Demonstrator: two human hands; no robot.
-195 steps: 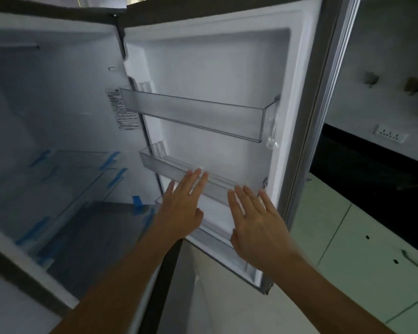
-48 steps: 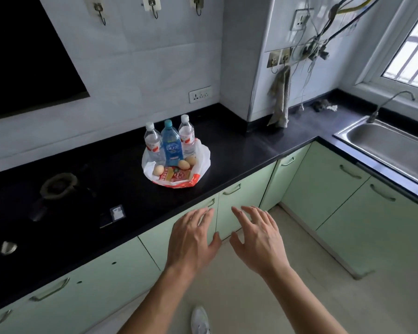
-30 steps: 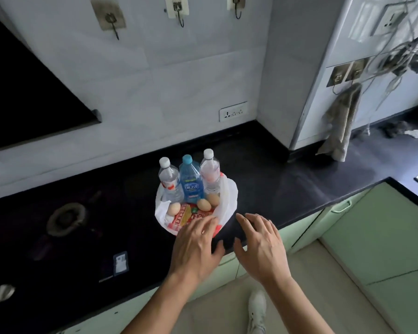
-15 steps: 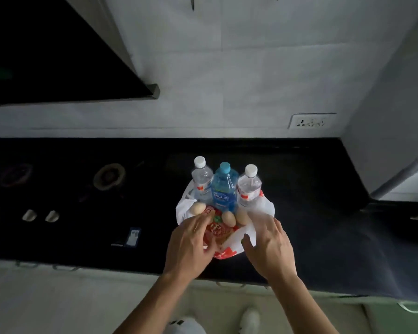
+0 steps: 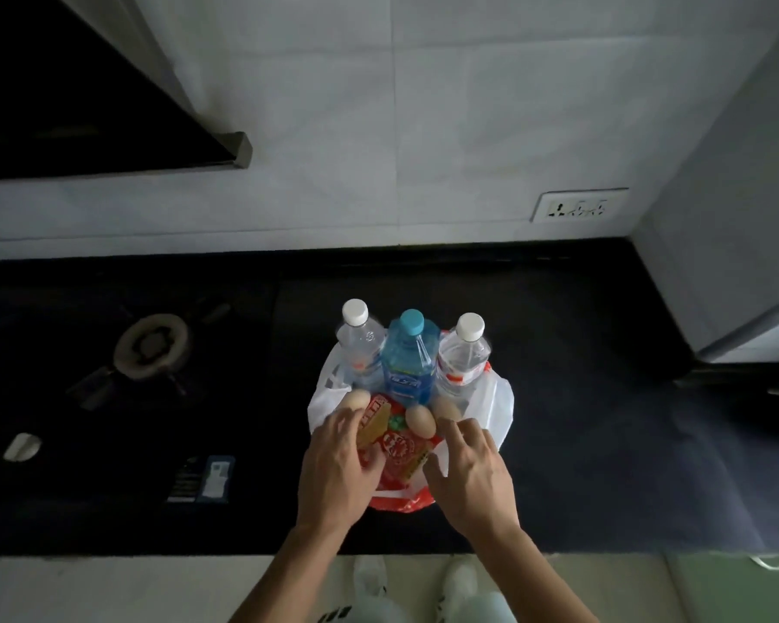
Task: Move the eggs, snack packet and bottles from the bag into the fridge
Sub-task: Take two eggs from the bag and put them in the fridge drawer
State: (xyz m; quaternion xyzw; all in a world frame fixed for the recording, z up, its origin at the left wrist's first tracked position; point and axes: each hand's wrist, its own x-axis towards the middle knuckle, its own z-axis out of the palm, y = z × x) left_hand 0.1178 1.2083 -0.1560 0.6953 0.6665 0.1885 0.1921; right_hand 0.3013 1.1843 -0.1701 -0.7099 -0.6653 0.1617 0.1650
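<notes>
A white and red plastic bag [image 5: 498,404] lies open on the black counter. Three bottles stand at its back: a clear one with a white cap [image 5: 360,346], a blue one [image 5: 409,357] and another clear one [image 5: 463,357]. In front of them lie three eggs, at the left [image 5: 356,401], in the middle [image 5: 420,421] and at the right [image 5: 447,407], on and around a red snack packet [image 5: 399,449]. My left hand [image 5: 337,465] reaches over the packet's left side, fingertips at the left egg. My right hand [image 5: 471,469] hovers with spread fingers just short of the right egg. Neither hand holds anything.
A black hob with a gas burner [image 5: 151,341] fills the counter [image 5: 603,442] to the left of the bag. A dark hood [image 5: 64,105] hangs above it. A wall socket [image 5: 579,206] sits at the back right. A grey pillar [image 5: 729,218] stands to the right.
I turned from the open fridge to the counter and stepped up to the bag. In the last half second both hands moved forward over the bag towards the eggs.
</notes>
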